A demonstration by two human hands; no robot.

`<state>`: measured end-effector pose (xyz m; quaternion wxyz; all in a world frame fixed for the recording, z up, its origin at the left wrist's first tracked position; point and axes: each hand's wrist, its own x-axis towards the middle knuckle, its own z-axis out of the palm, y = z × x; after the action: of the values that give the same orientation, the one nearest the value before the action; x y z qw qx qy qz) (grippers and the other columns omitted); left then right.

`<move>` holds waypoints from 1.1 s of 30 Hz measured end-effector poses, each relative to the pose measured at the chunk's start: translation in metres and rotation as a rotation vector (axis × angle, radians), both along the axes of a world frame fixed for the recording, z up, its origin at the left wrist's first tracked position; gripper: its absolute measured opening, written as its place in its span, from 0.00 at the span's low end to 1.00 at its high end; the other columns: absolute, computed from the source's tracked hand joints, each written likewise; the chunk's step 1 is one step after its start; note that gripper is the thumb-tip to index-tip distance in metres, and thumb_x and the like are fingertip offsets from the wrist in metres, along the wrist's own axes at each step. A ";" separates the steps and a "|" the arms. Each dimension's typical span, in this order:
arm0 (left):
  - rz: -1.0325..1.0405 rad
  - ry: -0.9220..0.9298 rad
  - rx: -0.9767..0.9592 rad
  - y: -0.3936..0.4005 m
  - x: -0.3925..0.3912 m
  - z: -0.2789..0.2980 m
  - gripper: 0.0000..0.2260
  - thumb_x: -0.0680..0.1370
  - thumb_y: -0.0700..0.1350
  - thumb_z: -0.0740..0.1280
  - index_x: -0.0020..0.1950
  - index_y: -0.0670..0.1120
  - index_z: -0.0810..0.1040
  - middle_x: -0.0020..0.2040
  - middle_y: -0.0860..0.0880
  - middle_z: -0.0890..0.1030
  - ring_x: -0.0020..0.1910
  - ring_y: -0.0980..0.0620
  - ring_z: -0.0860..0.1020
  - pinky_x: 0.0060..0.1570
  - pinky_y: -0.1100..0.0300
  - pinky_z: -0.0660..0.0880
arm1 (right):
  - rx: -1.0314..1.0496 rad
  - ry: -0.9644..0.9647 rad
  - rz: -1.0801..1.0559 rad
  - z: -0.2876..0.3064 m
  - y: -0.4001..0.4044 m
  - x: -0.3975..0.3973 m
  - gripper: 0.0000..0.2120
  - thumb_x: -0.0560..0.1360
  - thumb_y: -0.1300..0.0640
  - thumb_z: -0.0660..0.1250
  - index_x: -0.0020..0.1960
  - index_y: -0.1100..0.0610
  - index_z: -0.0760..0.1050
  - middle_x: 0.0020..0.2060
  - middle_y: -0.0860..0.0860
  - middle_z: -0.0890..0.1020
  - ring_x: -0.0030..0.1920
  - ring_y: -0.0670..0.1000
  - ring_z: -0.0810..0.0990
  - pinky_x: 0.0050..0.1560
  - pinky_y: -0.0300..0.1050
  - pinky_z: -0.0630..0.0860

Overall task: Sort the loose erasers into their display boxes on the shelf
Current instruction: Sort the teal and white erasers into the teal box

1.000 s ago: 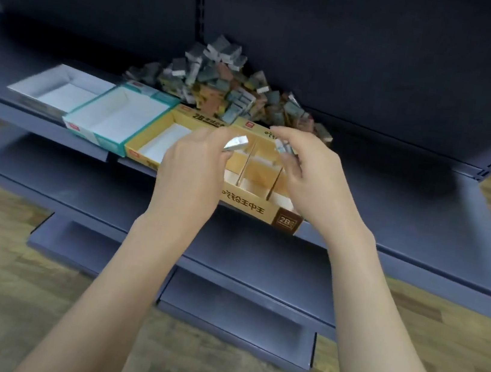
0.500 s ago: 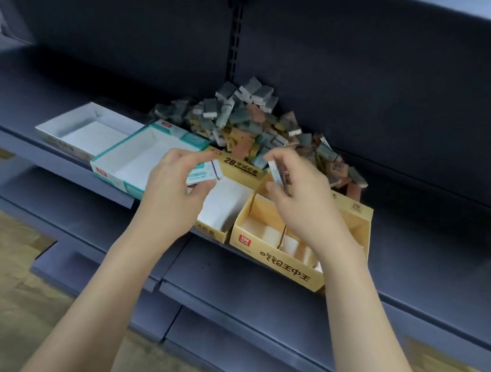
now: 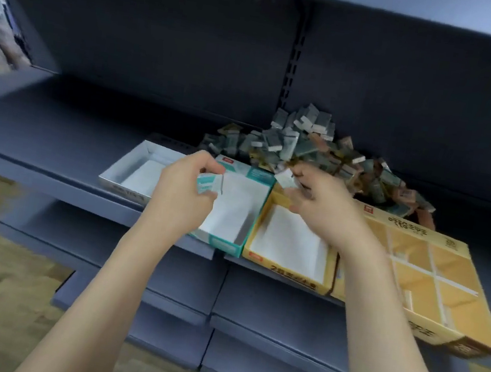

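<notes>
Over the teal box (image 3: 230, 215), my left hand (image 3: 185, 191) pinches a teal eraser (image 3: 208, 182); my right hand (image 3: 318, 207) pinches a white one (image 3: 284, 178). I should lower each flat into its matching box before releasing the grip.

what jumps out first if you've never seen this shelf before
A messy heap of loose erasers at the back of the shelf. In front stands a row of open display boxes, and above them the left hand and right hand each pinch an eraser.
</notes>
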<state>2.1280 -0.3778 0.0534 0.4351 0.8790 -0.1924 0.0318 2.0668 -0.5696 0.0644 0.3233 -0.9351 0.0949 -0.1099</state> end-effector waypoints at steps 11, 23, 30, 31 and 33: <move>-0.138 0.036 -0.046 0.048 0.073 -0.011 0.08 0.76 0.43 0.66 0.52 0.54 0.80 0.42 0.54 0.76 0.43 0.54 0.75 0.45 0.68 0.70 | -0.138 0.047 -0.222 -0.013 0.066 0.030 0.17 0.79 0.60 0.61 0.67 0.55 0.70 0.60 0.55 0.78 0.58 0.55 0.76 0.50 0.39 0.69; -0.221 0.304 -0.300 0.020 0.095 -0.013 0.12 0.79 0.38 0.62 0.60 0.50 0.75 0.46 0.47 0.78 0.37 0.55 0.82 0.38 0.67 0.79 | -0.076 0.063 -0.200 -0.002 0.038 0.045 0.17 0.75 0.66 0.63 0.63 0.57 0.73 0.51 0.48 0.77 0.52 0.47 0.75 0.49 0.35 0.69; -0.271 0.194 -0.002 -0.001 0.103 -0.023 0.08 0.76 0.41 0.67 0.53 0.49 0.81 0.44 0.49 0.80 0.49 0.51 0.78 0.44 0.67 0.71 | -0.018 0.077 -0.187 -0.007 0.029 0.050 0.10 0.73 0.65 0.68 0.54 0.59 0.79 0.45 0.49 0.79 0.49 0.47 0.78 0.45 0.31 0.73; -0.276 0.181 0.045 -0.003 0.103 -0.024 0.09 0.76 0.41 0.67 0.54 0.47 0.81 0.43 0.49 0.79 0.50 0.52 0.77 0.45 0.67 0.70 | -0.025 0.072 -0.183 -0.008 0.029 0.051 0.10 0.73 0.65 0.68 0.53 0.59 0.79 0.45 0.49 0.79 0.48 0.46 0.78 0.44 0.29 0.72; -0.294 0.165 0.115 -0.006 0.103 -0.025 0.09 0.76 0.41 0.66 0.56 0.47 0.81 0.45 0.49 0.79 0.53 0.51 0.76 0.47 0.66 0.72 | -0.046 0.063 -0.181 -0.008 0.028 0.053 0.10 0.73 0.64 0.68 0.53 0.58 0.80 0.44 0.48 0.79 0.44 0.43 0.77 0.43 0.28 0.72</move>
<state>2.2311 -0.3834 0.0279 0.3985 0.8645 -0.2839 -0.1154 2.1198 -0.5416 0.0568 0.2873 -0.9329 0.1864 -0.1110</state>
